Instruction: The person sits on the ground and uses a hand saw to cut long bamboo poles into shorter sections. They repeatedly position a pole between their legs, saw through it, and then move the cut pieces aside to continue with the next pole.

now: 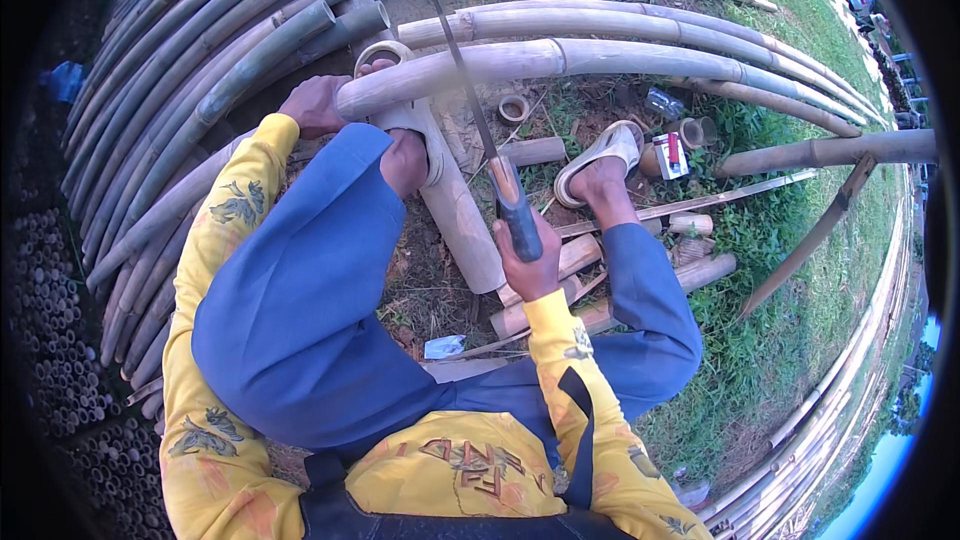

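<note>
My right hand [530, 258] is closed round the dark handle of a handsaw [468, 90]. Seen nearly edge-on, its long thin blade lies across a pale bamboo pole [610, 57]. At the pole's near left end, my left hand [315, 105] grips it, with some fingers hidden. The pole passes over my left foot [405, 160], which wears a white sandal and rests by a thick bamboo piece [460, 215]. Just beyond the blade, a cut bamboo ring [513, 109] sits on the ground.
Stacked bamboo poles [200, 70] fill the left side. More poles [680, 30] lie beyond. Short bamboo offcuts [575, 260] lie between my legs, near my right sandal [610, 150]. A red-and-white packet [672, 156] lies beside it. A propped pole [830, 152] stands at right.
</note>
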Available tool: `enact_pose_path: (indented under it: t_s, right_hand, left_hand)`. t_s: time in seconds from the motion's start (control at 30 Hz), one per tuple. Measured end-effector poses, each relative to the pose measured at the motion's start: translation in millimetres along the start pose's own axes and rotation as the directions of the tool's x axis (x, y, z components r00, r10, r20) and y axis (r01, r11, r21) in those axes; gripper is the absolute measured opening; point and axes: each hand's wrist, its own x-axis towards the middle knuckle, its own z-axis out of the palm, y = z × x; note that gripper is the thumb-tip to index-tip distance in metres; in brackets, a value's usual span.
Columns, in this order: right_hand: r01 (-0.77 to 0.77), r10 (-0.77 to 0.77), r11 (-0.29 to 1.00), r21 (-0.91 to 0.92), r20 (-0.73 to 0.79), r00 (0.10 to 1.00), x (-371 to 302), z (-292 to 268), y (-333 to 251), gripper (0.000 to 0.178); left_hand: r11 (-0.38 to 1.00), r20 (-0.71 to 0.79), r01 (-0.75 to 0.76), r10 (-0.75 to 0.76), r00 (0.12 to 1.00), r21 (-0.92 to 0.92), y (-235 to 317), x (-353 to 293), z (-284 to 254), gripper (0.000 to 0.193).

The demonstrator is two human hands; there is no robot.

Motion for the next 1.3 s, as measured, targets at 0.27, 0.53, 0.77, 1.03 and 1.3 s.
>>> enact_pose_path:
  t_s: [0.27, 0.53, 0.77, 1.03, 1.3]
  right_hand:
    - [-0.075, 0.077, 0.993, -0.088, 0.011, 0.997, -115.7, -40.9, -32.1, 0.023]
    - [0.144, -0.144, 0.990, 0.007, 0.021, 0.989, 34.5, 13.0, 11.9, 0.012]
    - [-0.033, 0.036, 0.987, -0.156, 0.016, 0.999, -133.8, -59.4, -35.2, 0.018]
    - [0.029, -0.029, 1.000, -0.008, 0.001, 1.000, 30.5, -5.6, 5.6, 0.013]
    - [-0.078, 0.082, 0.995, -0.064, 0.050, 0.995, -94.3, -43.3, -21.1, 0.023]
  left_hand:
    - [0.996, -0.006, 0.082, -0.082, 0.997, 0.033, -0.9, -14.4, -6.1, 0.067]
    - [0.999, -0.018, 0.026, -0.025, 1.000, 0.024, 5.6, -3.4, 2.4, 0.062]
    - [0.997, -0.008, 0.054, -0.053, 0.999, 0.058, 0.9, -9.2, -2.8, 0.067]
    - [0.999, 0.007, -0.009, 0.009, 1.000, 0.040, 0.9, 24.1, 20.3, 0.068]
    - [0.997, 0.043, 0.061, -0.063, 0.997, 0.039, -4.7, -14.4, -2.3, 0.065]
